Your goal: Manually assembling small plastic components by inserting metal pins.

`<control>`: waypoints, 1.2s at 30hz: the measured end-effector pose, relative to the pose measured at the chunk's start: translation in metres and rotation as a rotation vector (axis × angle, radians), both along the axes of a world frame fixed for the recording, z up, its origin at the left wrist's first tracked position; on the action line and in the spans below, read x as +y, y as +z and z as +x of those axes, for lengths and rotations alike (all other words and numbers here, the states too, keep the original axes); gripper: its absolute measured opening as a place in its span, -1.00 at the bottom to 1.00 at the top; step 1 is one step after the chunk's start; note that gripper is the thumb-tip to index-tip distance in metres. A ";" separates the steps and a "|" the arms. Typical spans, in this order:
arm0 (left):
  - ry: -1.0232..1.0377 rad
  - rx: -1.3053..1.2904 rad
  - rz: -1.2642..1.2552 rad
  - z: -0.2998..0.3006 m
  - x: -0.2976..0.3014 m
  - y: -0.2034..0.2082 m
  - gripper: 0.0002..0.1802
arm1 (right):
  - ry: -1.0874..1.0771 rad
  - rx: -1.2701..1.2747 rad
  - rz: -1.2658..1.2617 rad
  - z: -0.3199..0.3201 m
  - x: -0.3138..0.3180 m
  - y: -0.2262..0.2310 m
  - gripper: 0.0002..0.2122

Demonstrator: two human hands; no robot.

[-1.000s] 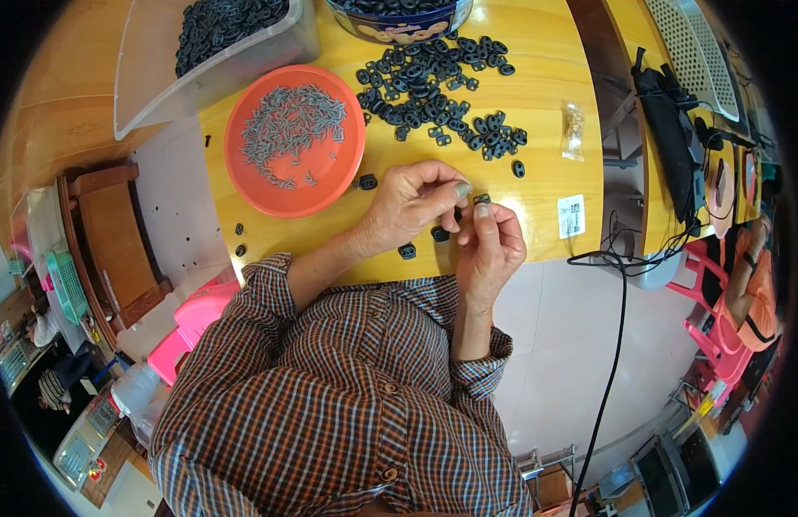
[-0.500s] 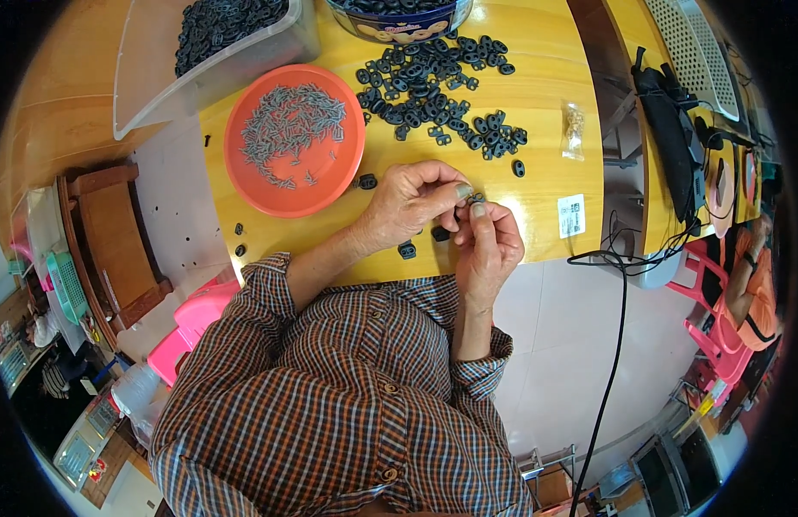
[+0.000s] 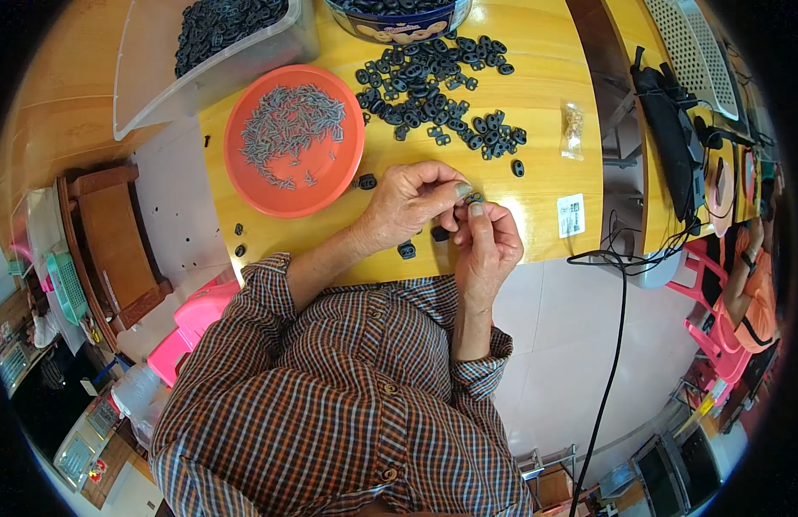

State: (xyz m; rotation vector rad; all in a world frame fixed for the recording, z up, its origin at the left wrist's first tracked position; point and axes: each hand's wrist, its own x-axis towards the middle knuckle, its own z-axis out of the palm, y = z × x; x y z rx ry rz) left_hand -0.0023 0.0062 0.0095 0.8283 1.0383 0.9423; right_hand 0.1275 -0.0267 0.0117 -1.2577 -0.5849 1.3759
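Observation:
Just above the table's near edge, my two hands meet at their fingertips. The thumb and forefinger of my right hand [image 3: 491, 246] grip a small black plastic piece [image 3: 474, 198] with holes. My left hand [image 3: 406, 200] is pinched closed against that same piece; whatever lies between its fingertips is too small to make out. Several loose black two-hole pieces [image 3: 406, 250] lie close by, some partly hidden by my hands. To the left sits a round orange-red dish [image 3: 233, 164] holding many small grey pins [image 3: 291, 125]. Beyond my hands spreads a pile of black pieces [image 3: 425, 82].
A clear plastic bin [image 3: 149, 108] of black pieces stands at the far left, beside a blue tin [image 3: 399, 33]. Toward the table's right edge lie a small clear packet [image 3: 573, 129] and a white label [image 3: 570, 215]. A black cable [image 3: 621, 319] hangs there. Another person [image 3: 748, 297] sits far right.
Almost nothing differs; my fingertips stay together on the black piece, with only a very slight shift of my right hand.

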 end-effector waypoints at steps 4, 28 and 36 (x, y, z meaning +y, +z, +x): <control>0.009 -0.005 0.006 0.000 0.000 -0.001 -0.87 | -0.002 -0.001 -0.010 -0.001 0.000 0.000 -0.93; -0.034 0.054 0.059 -0.002 0.001 -0.002 -0.87 | 0.010 -0.029 0.031 0.001 0.000 -0.004 -0.90; -0.069 0.068 0.081 -0.004 0.001 -0.004 -0.88 | 0.033 -0.102 0.035 0.000 0.000 0.000 -0.90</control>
